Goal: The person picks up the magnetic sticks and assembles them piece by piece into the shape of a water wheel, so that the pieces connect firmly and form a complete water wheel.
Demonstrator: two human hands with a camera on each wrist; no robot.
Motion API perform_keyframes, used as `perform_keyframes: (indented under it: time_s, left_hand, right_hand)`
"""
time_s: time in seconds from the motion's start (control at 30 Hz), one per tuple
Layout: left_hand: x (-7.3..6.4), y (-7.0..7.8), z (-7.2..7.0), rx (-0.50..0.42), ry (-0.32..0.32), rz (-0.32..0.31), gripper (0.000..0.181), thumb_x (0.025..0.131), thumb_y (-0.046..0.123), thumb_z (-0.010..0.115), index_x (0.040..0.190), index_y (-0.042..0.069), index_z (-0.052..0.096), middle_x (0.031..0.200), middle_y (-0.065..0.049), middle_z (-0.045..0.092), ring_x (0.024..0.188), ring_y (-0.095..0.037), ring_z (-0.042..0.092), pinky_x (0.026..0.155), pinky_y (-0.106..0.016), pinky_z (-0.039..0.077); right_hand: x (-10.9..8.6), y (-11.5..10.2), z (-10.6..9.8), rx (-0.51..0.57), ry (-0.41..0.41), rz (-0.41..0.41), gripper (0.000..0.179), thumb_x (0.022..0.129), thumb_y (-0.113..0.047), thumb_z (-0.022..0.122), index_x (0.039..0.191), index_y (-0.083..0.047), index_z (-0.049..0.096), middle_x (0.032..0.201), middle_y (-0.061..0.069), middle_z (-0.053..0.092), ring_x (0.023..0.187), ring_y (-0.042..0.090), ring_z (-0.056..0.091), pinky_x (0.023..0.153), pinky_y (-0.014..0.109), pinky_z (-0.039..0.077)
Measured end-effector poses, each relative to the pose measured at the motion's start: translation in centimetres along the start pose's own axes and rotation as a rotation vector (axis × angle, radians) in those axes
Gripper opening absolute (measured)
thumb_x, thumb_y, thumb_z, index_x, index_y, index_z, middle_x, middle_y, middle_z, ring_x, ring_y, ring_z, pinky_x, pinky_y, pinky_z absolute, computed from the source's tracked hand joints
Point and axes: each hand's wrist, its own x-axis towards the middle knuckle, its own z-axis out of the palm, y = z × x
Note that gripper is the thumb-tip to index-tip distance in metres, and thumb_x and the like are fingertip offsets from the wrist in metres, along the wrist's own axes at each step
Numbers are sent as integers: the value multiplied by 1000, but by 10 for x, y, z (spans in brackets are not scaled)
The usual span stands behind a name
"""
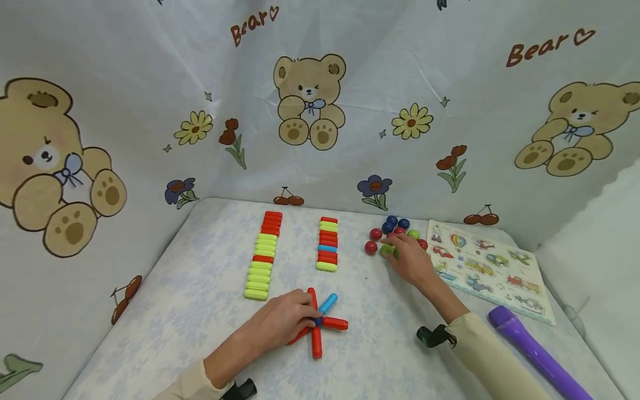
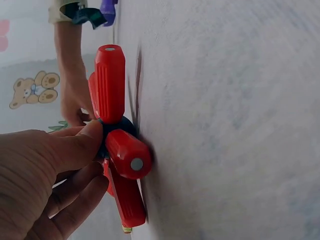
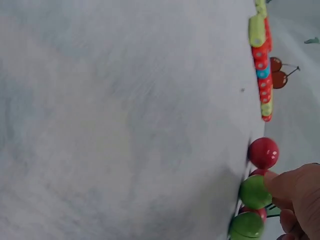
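My left hand [image 1: 282, 319] pinches the dark blue ball [image 1: 318, 321] at the centre of a star of magnetic sticks. Around that ball several red sticks [image 1: 335, 323] and one light blue stick [image 1: 328, 304] spread outward, low over the table. The left wrist view shows the thumb against the ball, between red sticks [image 2: 110, 82]. At the back right, my right hand [image 1: 412, 260] reaches into a cluster of balls and grips a green ball [image 3: 254, 192], thumb on its side. Red balls [image 1: 370, 248] and dark blue balls [image 1: 392, 221] lie around its fingers.
A long row of red and yellow-green sticks [image 1: 261, 258] lies on the left, and a shorter row [image 1: 328, 244] with one blue stick stands mid-table. Right of the balls is a picture board [image 1: 490, 266]. A purple stick-like object [image 1: 537, 353] lies at the right front.
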Motion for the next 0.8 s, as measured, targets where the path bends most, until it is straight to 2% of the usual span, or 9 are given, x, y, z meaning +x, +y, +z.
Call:
perform_keyframes:
  time_s: [0.2,0.4,0.5,0.6,0.7,0.8]
  left_hand:
    - [-1,1,0,13,-15,-3,21,97,16,83,118,18,84,101,9,67,91,-2,55,76,-13,51]
    - [-2,2,0,-6,-30,-14,24,96,15,84,120,18,84,101,9,67,91,-1,56,75,-12,50]
    - [-1,2,-1,-12,-37,-15,26,95,13,84,120,18,84,100,9,67,91,0,56,74,-12,50]
    - [-1,3,-1,-14,-42,-16,26,95,12,84,121,18,84,99,10,66,90,0,55,73,-13,49]
    - [-1,3,-1,-12,-47,-18,26,96,12,83,121,18,84,97,11,65,88,0,54,73,-13,49]
    - [0,3,-2,-4,-54,-17,25,96,12,82,120,18,85,98,11,65,88,0,54,73,-12,49]
  right_hand:
    - [-1,8,5,-65,-38,37,36,94,-12,84,129,-6,77,137,24,66,124,42,60,98,61,58]
    - [-13,-3,6,-18,-18,13,38,93,-19,86,128,-7,77,134,20,69,119,39,64,94,56,60]
    - [-19,-16,7,32,-2,-52,39,92,-20,87,128,-8,77,128,15,71,109,33,65,86,47,62]
    - [-21,-30,8,121,-7,-159,39,92,-17,89,128,-10,77,122,8,72,98,26,64,78,37,59]
    - [-20,-44,10,218,-55,-266,38,92,-14,87,129,-10,77,120,3,72,95,22,62,76,32,58]
    - [-18,-54,13,301,-117,-337,37,94,-12,85,130,-10,76,120,1,74,96,21,64,77,31,58]
